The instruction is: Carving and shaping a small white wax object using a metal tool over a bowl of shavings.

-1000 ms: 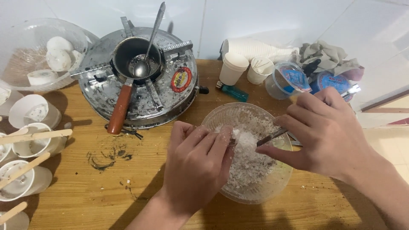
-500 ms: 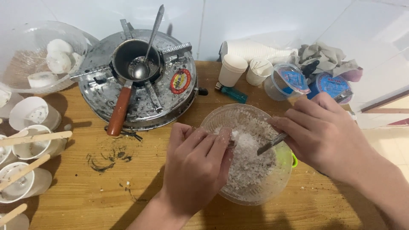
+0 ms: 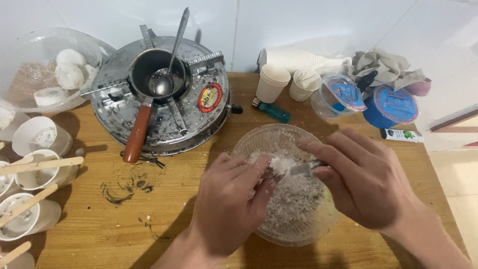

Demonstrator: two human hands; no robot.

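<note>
White paper cups with wooden sticks (image 3: pixel 35 169) line the left edge, and right of them a round steel stove (image 3: pixel 164 109) carries a red-and-yellow round sticker (image 3: pixel 209 97). At lower centre the left hand (image 3: pixel 229 204) curls its fingers over white powder in the clear bowl (image 3: pixel 284 199). The right hand (image 3: pixel 363 184) pinches a metal spoon (image 3: pixel 303 168) there, below two blue-lidded tubs (image 3: pixel 388 104) at upper right.

We count two bare hands (image 3: pixel 226 209) | one clear glass bowl of white flakes (image 3: pixel 286 192) | two upright white paper cups (image 3: pixel 273 82) | two blue-lidded plastic tubs (image 3: pixel 393 105) | one green lighter (image 3: pixel 271 110) | one round metal stove (image 3: pixel 159 99)
</note>
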